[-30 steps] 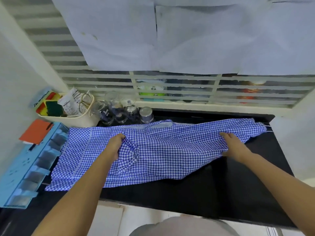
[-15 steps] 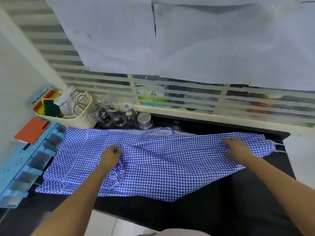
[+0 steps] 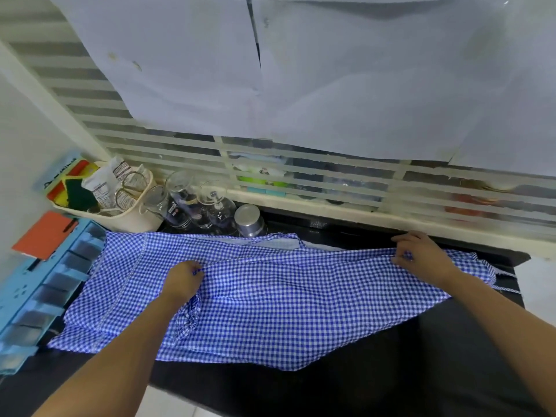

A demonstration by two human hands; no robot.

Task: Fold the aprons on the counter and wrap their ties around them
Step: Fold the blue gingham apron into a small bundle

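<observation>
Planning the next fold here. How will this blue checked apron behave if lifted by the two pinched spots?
Probably floppy: the apron bunches and creases where the left hand and right hand pinch it, so its middle would likely sag. It looks thin, so likely light. The loose ties at its right end may trail across the counter.

The left hand [image 3: 182, 281] hides its fingertips in a bunched fold of the apron [image 3: 285, 302], and both forearms are cut by the near edge. The blue tray [image 3: 45, 293] is cut off at the left; things behind the far slatted window [image 3: 301, 188] are coloured blurs.
</observation>
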